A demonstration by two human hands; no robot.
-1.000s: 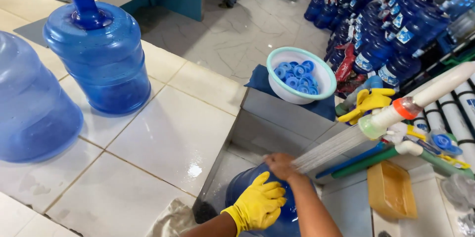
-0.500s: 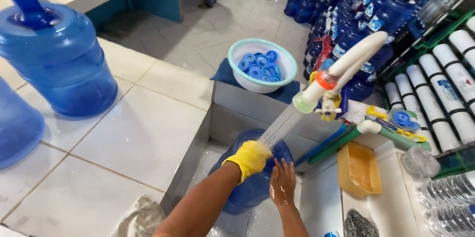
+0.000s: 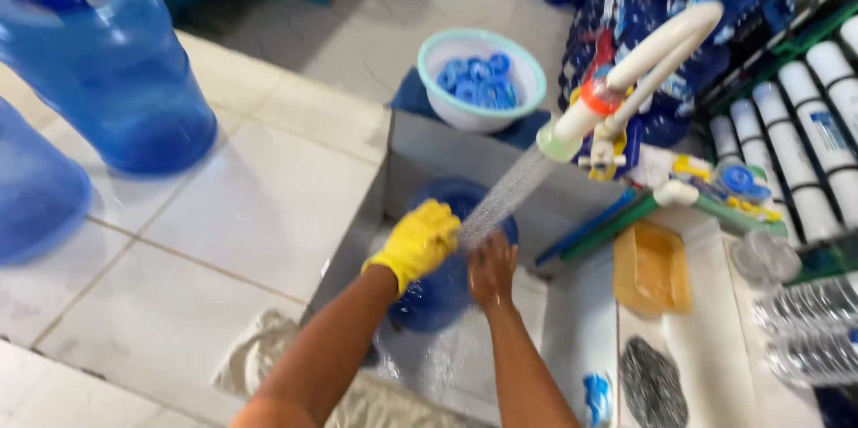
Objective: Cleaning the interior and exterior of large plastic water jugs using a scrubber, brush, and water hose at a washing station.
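Down in the sink basin (image 3: 429, 160), against its left wall, a blue water jug (image 3: 447, 289) lies under the spray from a white faucet (image 3: 626, 79). Left hand (image 3: 418, 243), in a yellow glove, presses closed on the jug; bare right hand (image 3: 492, 267) rests on it, fingers curled. A bowl of blue caps (image 3: 481, 79) sits at the basin's far rim.
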